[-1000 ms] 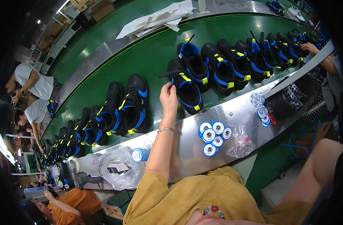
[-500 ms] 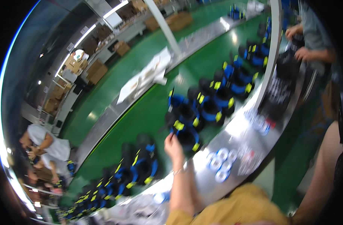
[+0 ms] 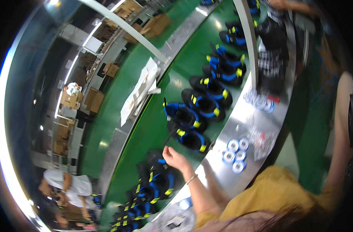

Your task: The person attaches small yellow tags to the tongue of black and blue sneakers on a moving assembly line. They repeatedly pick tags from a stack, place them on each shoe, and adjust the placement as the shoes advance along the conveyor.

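My left hand (image 3: 175, 158) is over the green conveyor belt, with thumb and fingers pinched together. Its fingertips are at the loose end of a thin black strap (image 3: 169, 137), which sticks out from a black and blue shoe (image 3: 194, 142) with yellow tabs. Whether the fingers hold that strap, I cannot tell. More such shoes stand in a row beyond it, among them a nearby shoe (image 3: 203, 105). Closer along the belt, another shoe (image 3: 161, 178) heads a second row. My bare right arm (image 3: 340, 116) runs up the right side; its hand is out of the picture.
On the metal ledge (image 3: 207, 170) lie several white and blue rolls (image 3: 233, 145), a clear plastic bag (image 3: 261, 143) and a stack of black pieces (image 3: 271, 62). A white post (image 3: 248, 42) rises beside the belt. Co-workers stand far right and at lower left, one in white (image 3: 74, 185).
My view has turned, so the belt and shoes lie differently in the picture. My left hand has come back from the shoe's opening to the outer end of its strap.
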{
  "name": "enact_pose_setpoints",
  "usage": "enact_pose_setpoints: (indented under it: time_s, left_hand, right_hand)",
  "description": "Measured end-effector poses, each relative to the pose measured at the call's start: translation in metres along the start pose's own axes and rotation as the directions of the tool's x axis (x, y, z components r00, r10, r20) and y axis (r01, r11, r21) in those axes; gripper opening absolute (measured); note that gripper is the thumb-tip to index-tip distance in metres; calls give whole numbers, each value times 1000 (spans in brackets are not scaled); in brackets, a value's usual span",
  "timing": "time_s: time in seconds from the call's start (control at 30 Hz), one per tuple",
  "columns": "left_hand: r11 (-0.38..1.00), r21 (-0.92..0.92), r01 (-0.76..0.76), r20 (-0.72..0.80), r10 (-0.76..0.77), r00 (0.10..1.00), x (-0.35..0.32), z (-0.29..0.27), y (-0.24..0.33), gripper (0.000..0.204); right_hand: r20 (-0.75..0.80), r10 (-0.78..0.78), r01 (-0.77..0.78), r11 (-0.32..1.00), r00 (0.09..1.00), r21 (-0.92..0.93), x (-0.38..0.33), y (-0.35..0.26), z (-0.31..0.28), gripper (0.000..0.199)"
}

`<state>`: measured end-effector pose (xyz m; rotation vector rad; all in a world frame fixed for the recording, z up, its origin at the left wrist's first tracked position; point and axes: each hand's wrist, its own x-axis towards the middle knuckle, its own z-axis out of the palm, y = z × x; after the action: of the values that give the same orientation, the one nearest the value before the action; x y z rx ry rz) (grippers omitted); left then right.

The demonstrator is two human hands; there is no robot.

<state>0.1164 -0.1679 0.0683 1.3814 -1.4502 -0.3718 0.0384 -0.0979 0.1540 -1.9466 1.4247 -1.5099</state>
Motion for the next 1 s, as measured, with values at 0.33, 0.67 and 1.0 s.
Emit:
enact_pose_setpoints:
  time_s: [0.33, 0.67, 1.0]
  left_hand:
    - [748, -559, -357, -493, 46, 869, 33, -131, 154, 31]
    - [868, -495, 41, -1, -48, 999, -112, -150, 74, 32]
    - [848, -528, 34, 29, -21, 999, -106, -140, 77, 32]
  right_hand:
    - [-49, -28, 27, 999, 998, -29, -13, -20, 10, 26]
    - [-68, 19, -23, 998, 997, -63, -3, -6, -26, 29]
    - [-88, 3, -10, 996, 996, -85, -5, 12, -46, 31]
